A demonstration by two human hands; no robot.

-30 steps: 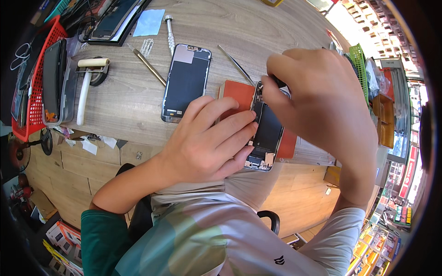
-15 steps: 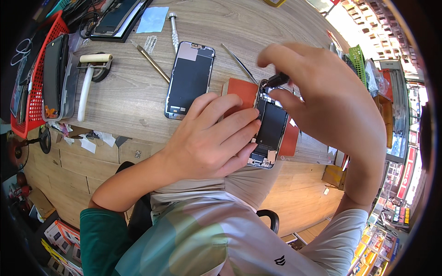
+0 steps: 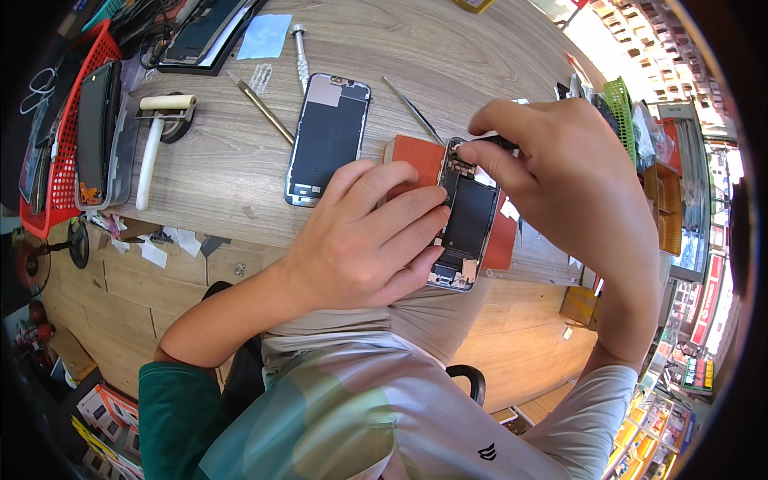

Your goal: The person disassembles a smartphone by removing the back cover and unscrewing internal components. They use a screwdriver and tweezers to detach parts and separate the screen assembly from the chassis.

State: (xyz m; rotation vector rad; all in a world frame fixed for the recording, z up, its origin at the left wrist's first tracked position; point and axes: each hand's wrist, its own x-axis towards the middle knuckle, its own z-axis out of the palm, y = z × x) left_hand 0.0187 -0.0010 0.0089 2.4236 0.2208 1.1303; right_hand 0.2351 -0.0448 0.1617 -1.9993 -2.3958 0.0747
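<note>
Steadying the opened smartphone (image 3: 472, 220) is the left hand (image 3: 348, 240), thumb and fingertips on its near-side edge; how far they wrap underneath, I cannot tell. And here's the right hand (image 3: 564, 160), over the phone's top end, thumb and forefinger pinched on a black object (image 3: 504, 142) mostly hidden by the fingers. The two hands are apart, the phone between them, bare innards facing up, propped on a reddish-brown block (image 3: 418, 156) at the edge of the worktop (image 3: 232, 184). Just beyond the left hand, a smartphone display panel (image 3: 328, 136) lies separately, dark backing up. Ahead, between the hands, slim tweezers (image 3: 412, 108) point away! Farther out past the left hand: a gold pen-shaped tool (image 3: 266, 110), a silver screwdriver (image 3: 301, 60), and, well to the left, a white-handled roller (image 3: 150, 160).
</note>
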